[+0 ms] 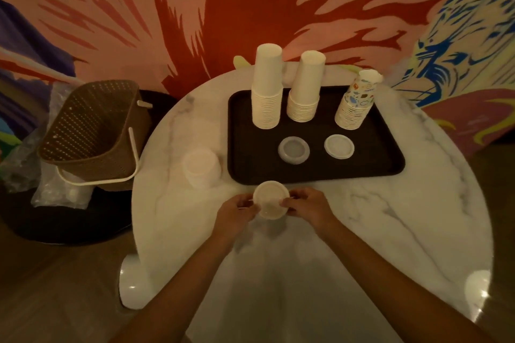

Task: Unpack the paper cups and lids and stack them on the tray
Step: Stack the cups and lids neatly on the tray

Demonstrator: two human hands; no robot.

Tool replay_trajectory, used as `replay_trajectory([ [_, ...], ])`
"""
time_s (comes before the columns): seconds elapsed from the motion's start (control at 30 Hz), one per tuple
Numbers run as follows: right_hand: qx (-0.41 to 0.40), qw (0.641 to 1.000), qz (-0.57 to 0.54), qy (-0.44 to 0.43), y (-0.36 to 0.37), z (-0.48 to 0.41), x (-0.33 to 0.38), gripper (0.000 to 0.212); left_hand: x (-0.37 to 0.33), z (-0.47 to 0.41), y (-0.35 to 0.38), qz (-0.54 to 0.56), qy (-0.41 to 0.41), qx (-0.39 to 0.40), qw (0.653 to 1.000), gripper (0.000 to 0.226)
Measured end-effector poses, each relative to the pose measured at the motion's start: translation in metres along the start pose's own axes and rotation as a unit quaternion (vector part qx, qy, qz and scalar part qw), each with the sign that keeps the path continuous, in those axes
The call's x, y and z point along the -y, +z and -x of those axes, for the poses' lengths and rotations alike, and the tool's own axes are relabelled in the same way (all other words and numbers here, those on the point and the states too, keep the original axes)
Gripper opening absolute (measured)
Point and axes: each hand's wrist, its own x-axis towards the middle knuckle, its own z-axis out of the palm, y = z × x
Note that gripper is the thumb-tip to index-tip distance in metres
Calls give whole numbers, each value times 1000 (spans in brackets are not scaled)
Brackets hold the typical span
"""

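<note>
Marble table (pixel 390 217) bears our dark tray (pixel 320 174); a brown basket (pixel 89 133) stands left. Our left hand (pixel 237 213) and right hand (pixel 305 205) pinch a lid (pixel 270 199), single or stacked we cannot tell.

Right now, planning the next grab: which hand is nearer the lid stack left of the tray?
Left. The left hand sits just right of and nearer the viewer than the lid stack; the right hand is farther right, beyond the held lid.
</note>
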Motion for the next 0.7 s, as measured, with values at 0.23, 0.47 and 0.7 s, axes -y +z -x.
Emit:
replay_trajectory([
  [0.23, -65, 997, -35, -3, -96, -28, 5, 38, -59, -21, 85, 40, 6, 55, 998, 39],
  [0.47, -96, 994, -39, -19, -149, -88, 27, 37, -113, -71, 136, 29, -4, 63, 998, 37],
  [0.7, -71, 997, -26, -20, -164, -139, 46, 35, -144, -107, 156, -30, -20, 23, 999, 39],
])
